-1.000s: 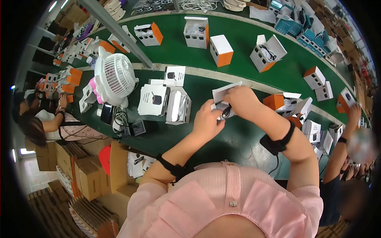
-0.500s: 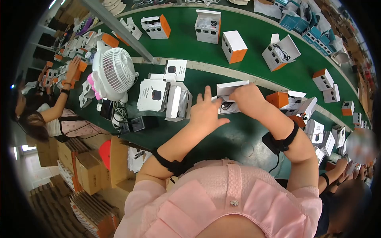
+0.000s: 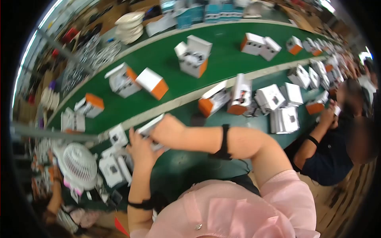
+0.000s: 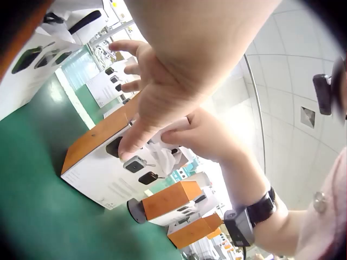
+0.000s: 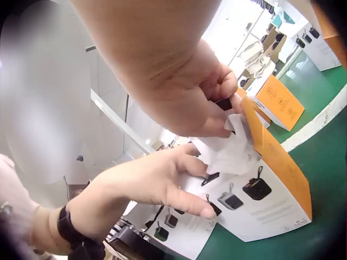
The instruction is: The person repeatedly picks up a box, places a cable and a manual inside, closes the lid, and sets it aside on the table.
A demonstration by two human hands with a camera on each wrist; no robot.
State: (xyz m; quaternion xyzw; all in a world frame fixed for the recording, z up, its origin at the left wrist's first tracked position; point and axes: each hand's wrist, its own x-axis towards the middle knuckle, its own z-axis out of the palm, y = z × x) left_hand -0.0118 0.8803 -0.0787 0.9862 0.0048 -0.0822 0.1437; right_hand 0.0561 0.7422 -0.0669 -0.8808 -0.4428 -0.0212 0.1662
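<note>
An open white and orange carton (image 5: 271, 208) printed with small black and grey devices stands on the green tabletop. My left hand (image 3: 143, 150) is at its left end. In the left wrist view, the straight left thumb (image 4: 135, 143) touches the printed face while the other fingers stretch out spread above the orange side. My right hand (image 3: 170, 133) is over the carton's opening. In the right wrist view, its curled fingers pinch a crumpled white wrapper (image 5: 233, 154) at the top, beside the raised orange flap. A dark item shows partly beneath those fingers.
A white fan (image 3: 79, 166) and stacked leaflets (image 3: 111, 172) stand at the left. More open cartons (image 3: 214, 97) and piles of leaflets (image 3: 285, 119) lie to the right. Beyond a pale ledge, several cartons (image 3: 152, 83) sit on a green belt. People work at both sides.
The head view has swung to the right, so the fan and leaflets sit lower left. The left fingers, spread half a second ago, now lie closer by the carton's end; the right hand stays at its opening.
</note>
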